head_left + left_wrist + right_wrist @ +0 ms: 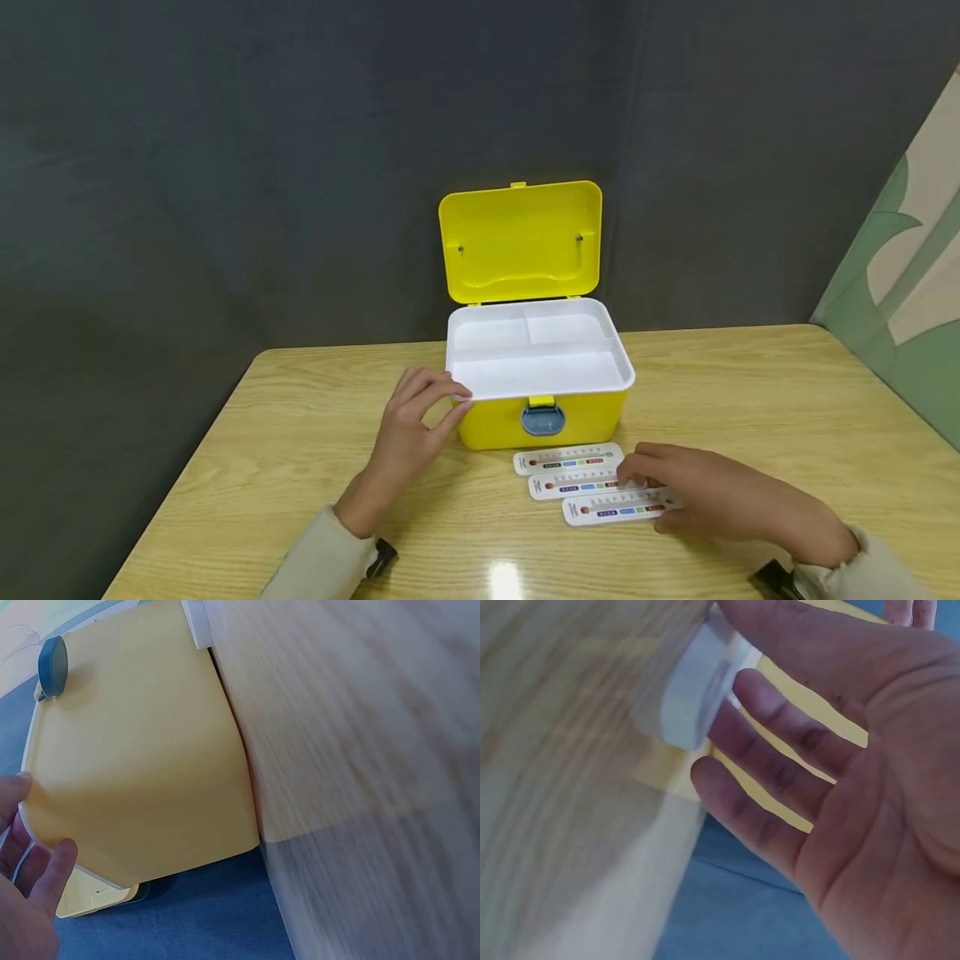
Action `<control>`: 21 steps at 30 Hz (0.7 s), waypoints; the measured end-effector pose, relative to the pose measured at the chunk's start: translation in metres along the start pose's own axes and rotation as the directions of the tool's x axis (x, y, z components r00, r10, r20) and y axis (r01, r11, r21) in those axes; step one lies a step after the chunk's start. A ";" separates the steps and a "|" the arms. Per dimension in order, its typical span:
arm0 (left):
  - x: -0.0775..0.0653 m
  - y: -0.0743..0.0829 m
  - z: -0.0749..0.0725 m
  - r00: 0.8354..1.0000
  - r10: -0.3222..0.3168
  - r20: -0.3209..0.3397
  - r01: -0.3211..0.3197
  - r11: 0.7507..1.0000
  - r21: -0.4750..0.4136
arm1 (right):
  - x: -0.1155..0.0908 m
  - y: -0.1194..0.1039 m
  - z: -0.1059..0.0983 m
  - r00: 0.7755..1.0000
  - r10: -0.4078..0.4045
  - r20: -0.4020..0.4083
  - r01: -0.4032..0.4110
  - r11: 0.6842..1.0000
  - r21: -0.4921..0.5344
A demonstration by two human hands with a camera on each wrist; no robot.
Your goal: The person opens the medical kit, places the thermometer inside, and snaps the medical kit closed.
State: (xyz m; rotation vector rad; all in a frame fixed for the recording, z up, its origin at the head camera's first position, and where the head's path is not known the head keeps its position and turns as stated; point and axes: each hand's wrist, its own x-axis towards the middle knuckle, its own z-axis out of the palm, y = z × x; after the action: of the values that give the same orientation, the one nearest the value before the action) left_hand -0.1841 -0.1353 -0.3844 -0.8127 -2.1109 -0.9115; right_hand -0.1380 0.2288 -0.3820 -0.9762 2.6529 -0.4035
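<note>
A yellow lidded storage box [487, 423] stands open, with a white divided tray [540, 390] in its top. My left hand [408, 417] holds the rim at the box's front left corner, thumb and fingertips against it; in the left wrist view, fingers [54, 877] lie along the edge. Three flat white thermometers with scales lie stepped in front of the box: the far thermometer [567, 458], the middle thermometer [573, 485] and the near thermometer [618, 507]. My right hand [712, 492] grips the near thermometer's right end, fingers on its far side, thumb towards me.
The yellow lid [521, 242] leans back, raised, near a dark cloth backdrop [337, 167]. A grey-blue latch [543, 420] hangs on the box front. Under everything is a wooden table [285, 433]. A green and beige patterned panel [900, 275] borders its right side.
</note>
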 end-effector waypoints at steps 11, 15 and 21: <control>0.001 0.000 0.002 1.000 0.019 0.011 -0.020 1.000 0.022 | -0.002 0.007 -0.002 0.999 -0.048 -0.008 0.049 0.994 0.101; 0.001 0.001 0.002 1.000 0.009 0.019 -0.009 0.999 0.032 | -0.004 0.003 -0.006 0.999 -0.038 -0.012 0.039 0.998 0.041; 0.000 0.002 0.001 1.000 0.014 0.014 -0.014 1.000 0.025 | -0.007 -0.001 -0.005 0.977 -0.177 -0.116 0.167 0.982 -0.092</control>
State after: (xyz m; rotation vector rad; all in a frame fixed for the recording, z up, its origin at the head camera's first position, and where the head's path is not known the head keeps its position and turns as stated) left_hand -0.1834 -0.1338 -0.3838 -0.8216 -2.1220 -0.8724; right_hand -0.1342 0.2338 -0.3759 -1.2513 2.7230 -0.4079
